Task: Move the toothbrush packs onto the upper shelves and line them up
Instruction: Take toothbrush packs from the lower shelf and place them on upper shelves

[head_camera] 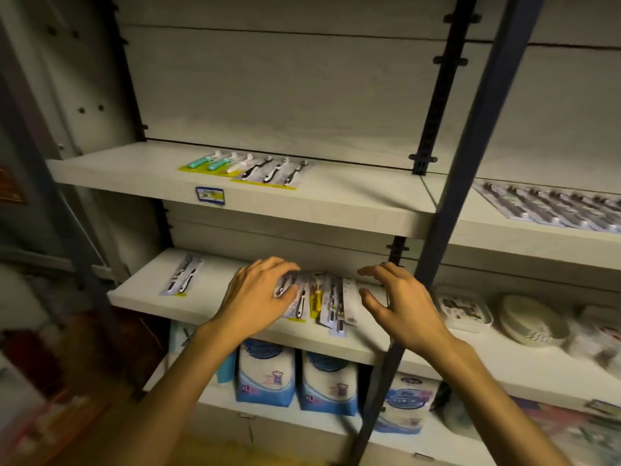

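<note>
Two toothbrush packs lie side by side on the upper shelf (141, 169): a teal-and-white pack (215, 162) and a black-and-white pack (274, 171). On the lower shelf (148, 290) a loose pile of several toothbrush packs (327, 301) is fanned out, and one single pack (183, 275) lies apart at the left. My left hand (258, 295) curls over the pile's left end, fingers and thumb on a pack. My right hand (398, 301) hovers just right of the pile with fingers spread, holding nothing.
A dark blue upright post (470, 163) crosses in front of the shelves at the right. Further right are a row of packs (554, 205) on the upper level and bowls (527, 319) lower down. Bagged goods (265, 375) stand on the shelf beneath. A price label (210, 195) is on the upper shelf edge.
</note>
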{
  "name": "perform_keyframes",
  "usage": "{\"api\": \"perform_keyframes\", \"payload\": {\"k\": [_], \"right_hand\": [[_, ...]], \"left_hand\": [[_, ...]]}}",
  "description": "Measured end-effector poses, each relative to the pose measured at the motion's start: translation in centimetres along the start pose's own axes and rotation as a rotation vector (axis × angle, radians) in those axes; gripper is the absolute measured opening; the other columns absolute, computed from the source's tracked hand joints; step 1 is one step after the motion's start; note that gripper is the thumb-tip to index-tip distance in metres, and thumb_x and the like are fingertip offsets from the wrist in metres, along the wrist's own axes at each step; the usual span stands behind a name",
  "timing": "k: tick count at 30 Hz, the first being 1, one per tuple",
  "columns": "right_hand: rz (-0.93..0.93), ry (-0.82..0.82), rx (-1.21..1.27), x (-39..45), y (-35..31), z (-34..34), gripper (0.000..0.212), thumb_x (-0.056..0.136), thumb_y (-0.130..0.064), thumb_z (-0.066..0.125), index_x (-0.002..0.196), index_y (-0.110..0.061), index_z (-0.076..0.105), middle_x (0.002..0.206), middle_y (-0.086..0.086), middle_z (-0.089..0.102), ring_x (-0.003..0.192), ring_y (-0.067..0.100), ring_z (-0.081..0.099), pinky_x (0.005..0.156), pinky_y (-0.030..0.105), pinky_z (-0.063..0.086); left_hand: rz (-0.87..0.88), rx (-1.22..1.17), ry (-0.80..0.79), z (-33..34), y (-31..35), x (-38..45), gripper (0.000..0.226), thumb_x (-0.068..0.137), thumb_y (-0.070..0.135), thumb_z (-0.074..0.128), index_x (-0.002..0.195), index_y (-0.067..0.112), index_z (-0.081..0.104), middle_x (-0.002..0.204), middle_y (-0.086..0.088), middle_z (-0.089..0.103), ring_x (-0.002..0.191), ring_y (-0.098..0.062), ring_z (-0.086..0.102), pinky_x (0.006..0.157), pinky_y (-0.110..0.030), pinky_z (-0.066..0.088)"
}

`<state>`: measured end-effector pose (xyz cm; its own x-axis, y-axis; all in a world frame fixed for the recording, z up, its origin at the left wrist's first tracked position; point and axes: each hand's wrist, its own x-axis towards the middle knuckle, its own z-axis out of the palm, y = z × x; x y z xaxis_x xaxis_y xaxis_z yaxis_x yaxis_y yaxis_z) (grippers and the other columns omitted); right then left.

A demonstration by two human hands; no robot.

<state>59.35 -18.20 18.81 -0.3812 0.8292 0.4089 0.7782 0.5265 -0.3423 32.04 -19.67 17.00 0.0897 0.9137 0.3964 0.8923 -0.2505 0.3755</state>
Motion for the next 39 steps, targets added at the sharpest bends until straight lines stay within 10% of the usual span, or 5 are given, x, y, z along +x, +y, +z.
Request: {"api": "perform_keyframes", "payload": {"k": [27, 39], "right_hand": [[0.388, -0.279, -0.054, 14.6, -0.6, 27.1, 0.026, 0.095, -0.035, 0.060, 0.118, -0.021, 0.063, 0.116, 0.005, 0.067, 0.099, 0.028, 0.065, 0.069, 0.028, 0.042], [0.642, -0.276, -0.014, 16.0, 0.8, 35.4, 0.021, 0.095, -0.028, 0.066, 0.113, -0.018, 0.066, 0.107, 0.004, 0.071, 0.093, 0.019, 0.068, 0.073, 0.026, 0.054]], "left_hand": [[-0.595, -0.072, -0.272, 15.0, -29.1, 9.6, 0.022, 0.084, 0.044, 0.068, 0.096, 0.025, 0.070, 0.104, -0.001, 0.074, 0.095, -0.023, 0.067, 0.084, -0.036, 0.055], [-0.644, -0.142, -0.319, 22.8, -31.4, 12.0, 0.062, 0.071, 0.055, 0.081, 0.107, 0.010, 0.060, 0.103, -0.012, 0.064, 0.098, -0.033, 0.063, 0.075, -0.036, 0.054]]}}
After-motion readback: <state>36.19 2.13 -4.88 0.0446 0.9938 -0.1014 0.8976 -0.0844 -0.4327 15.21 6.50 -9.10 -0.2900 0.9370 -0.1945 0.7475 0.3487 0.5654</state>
